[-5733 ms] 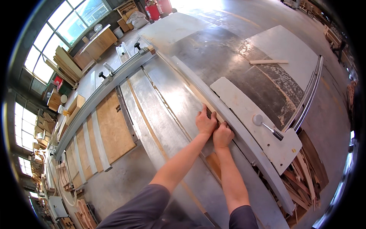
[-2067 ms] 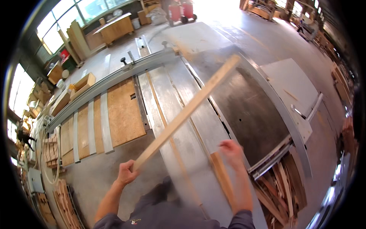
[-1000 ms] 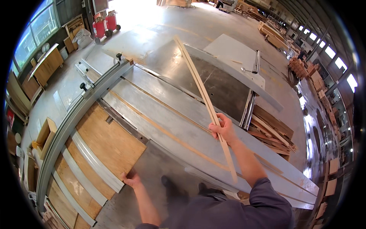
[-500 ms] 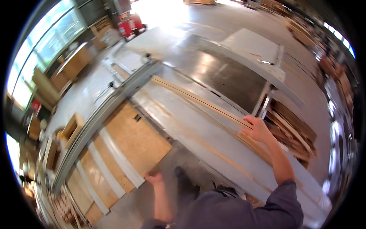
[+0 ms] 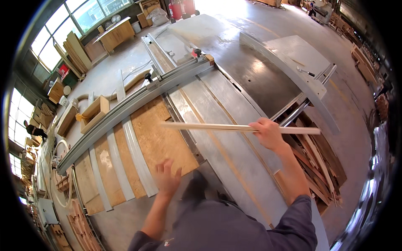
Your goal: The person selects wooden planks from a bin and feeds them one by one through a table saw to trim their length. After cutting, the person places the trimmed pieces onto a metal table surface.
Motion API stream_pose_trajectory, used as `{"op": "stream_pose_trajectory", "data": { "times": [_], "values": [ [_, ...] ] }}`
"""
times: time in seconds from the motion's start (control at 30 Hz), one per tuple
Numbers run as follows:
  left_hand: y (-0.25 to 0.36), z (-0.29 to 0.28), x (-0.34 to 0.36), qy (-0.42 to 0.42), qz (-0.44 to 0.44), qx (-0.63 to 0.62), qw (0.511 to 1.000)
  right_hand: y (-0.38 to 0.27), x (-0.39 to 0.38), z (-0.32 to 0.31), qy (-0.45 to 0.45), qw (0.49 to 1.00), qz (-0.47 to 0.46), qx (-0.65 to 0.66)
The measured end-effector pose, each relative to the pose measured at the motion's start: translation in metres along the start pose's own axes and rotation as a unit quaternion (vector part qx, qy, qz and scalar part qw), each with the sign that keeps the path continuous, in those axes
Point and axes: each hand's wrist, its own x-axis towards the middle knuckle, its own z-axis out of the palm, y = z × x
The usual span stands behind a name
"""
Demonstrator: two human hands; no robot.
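Observation:
My right hand is closed round a long, thin wooden strip, gripping it right of its middle. The strip lies crosswise in the view above the grey metal bed of a sliding table saw. Its left end reaches over a plywood board fitted with metal strips. Holding nothing, my left hand hovers near the board's front edge, fingers apart and curved.
A long metal fence with black knobs crosses the left side of the machine. To the right is a guide rail beside a light side table. Wood offcuts lie beyond my right forearm. An open wooden box stands past the fence.
My right hand has swung the wooden strip from a diagonal along the bed to crosswise. My left hand has come up from the board's corner and spread its fingers. The view has shifted.

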Motion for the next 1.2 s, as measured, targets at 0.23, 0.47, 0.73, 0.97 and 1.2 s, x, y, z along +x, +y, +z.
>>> {"op": "stream_pose_trajectory", "data": {
  "times": [0.23,0.47,0.73,0.97,1.2],
  "values": [
    [-0.066,0.06,0.151,-0.193,0.05,-0.027,0.98,0.031,0.117,0.07,0.006,0.994,-0.106,0.015],
    [-0.148,0.195,0.216,-0.07,0.1,-0.048,0.991,0.095,0.154,0.147,0.14,0.984,0.072,-0.08],
    [-0.165,0.289,0.304,0.009,0.11,-0.008,0.994,0.09,0.138,0.214,0.06,0.993,0.095,-0.036],
    [-0.172,0.304,0.345,-0.004,0.115,0.115,0.987,0.083,0.134,0.234,0.097,0.99,0.094,-0.036],
    [-0.171,0.322,0.386,-0.083,0.116,0.086,0.986,0.084,0.14,0.231,0.078,0.994,0.066,-0.025]
  ]
}}
